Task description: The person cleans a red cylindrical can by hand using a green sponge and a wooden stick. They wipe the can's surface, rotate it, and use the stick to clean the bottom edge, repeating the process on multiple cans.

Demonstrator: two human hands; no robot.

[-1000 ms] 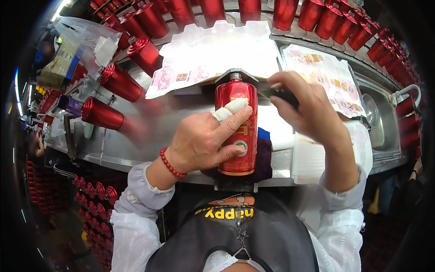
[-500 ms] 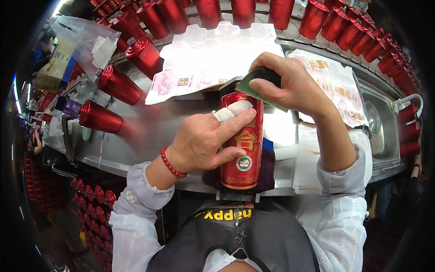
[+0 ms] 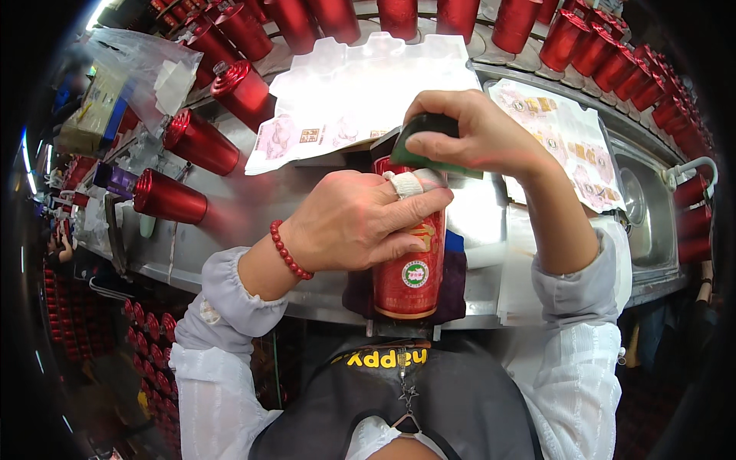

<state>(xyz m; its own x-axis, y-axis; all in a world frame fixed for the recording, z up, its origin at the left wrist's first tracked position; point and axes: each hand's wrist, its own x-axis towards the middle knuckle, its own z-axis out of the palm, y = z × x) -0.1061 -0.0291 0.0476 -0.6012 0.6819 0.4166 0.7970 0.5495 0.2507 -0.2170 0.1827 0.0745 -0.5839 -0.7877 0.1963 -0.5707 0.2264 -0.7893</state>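
A red bottle (image 3: 408,295) with gold and white printing lies in front of me on a dark purple cloth (image 3: 454,287). My left hand (image 3: 349,218) lies across its upper half, thumb and forefinger stretched out and apart. White wrapping (image 3: 406,184) covers one of that hand's fingers, and a red bead bracelet (image 3: 285,249) circles the wrist. At the bottle's far end, my right hand (image 3: 487,138) grips a dark green flat scraper (image 3: 429,130). The bottle's far part is partly hidden by both hands and the scraper.
White sheets with pink prints (image 3: 372,84) stand behind the bottle; more printed sheets (image 3: 567,142) lie right, near a metal sink (image 3: 652,222). Red bottles line a curved conveyor (image 3: 491,50) at the back. Another red bottle (image 3: 170,198) lies to the left.
My left hand has slid right across the bottle, covering more of its printing. My right hand and the scraper have shifted slightly left. Bottles on the conveyor have moved right.
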